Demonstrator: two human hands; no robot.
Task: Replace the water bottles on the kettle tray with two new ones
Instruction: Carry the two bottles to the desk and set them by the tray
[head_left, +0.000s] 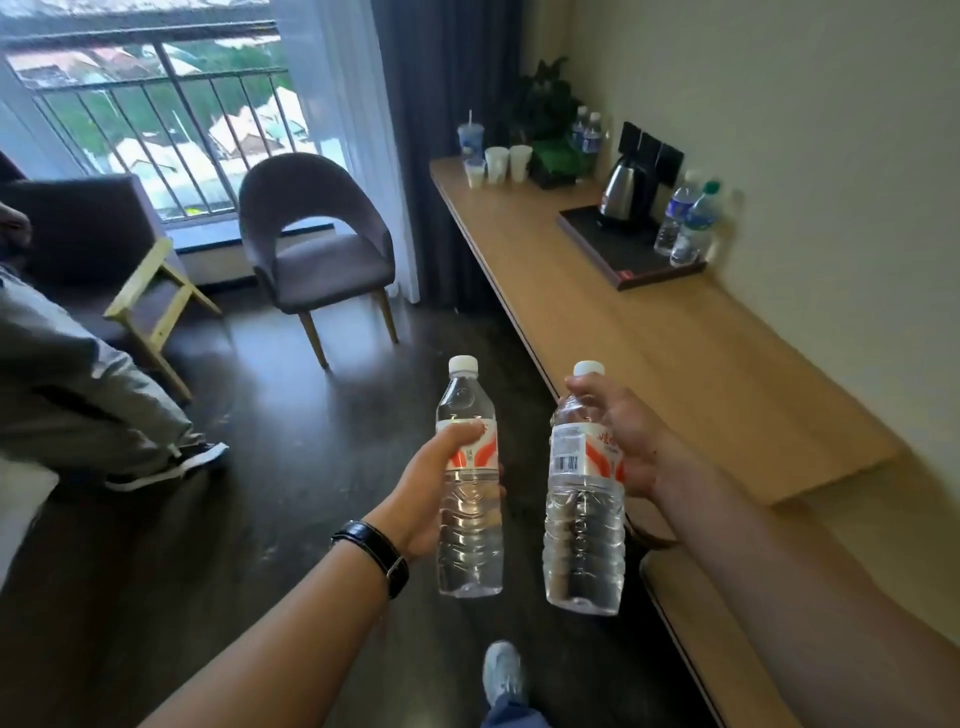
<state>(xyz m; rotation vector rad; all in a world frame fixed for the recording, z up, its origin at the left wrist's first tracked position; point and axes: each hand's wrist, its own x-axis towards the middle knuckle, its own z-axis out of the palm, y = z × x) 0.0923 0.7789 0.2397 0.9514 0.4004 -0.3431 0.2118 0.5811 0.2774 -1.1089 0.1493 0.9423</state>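
My left hand (436, 491) grips a clear water bottle (470, 540) with a white cap and a red-and-white label, held upright above the floor. My right hand (623, 441) holds a second matching bottle (583, 551) beside it. Far ahead on the right, a dark kettle tray (631, 260) lies on the long wooden counter (701, 364). A steel kettle (623, 195) stands at its back. Two blue-labelled bottles (688, 223) stand at the tray's right end, near the wall.
Paper cups (501, 163), a blue straw cup (470, 140), a plant (545, 109) and two more bottles (586, 132) crowd the counter's far end. A grey armchair (317, 244) stands by the window. Another person's leg and shoe (156, 447) reach in at left. My shoe (503, 670) is below.
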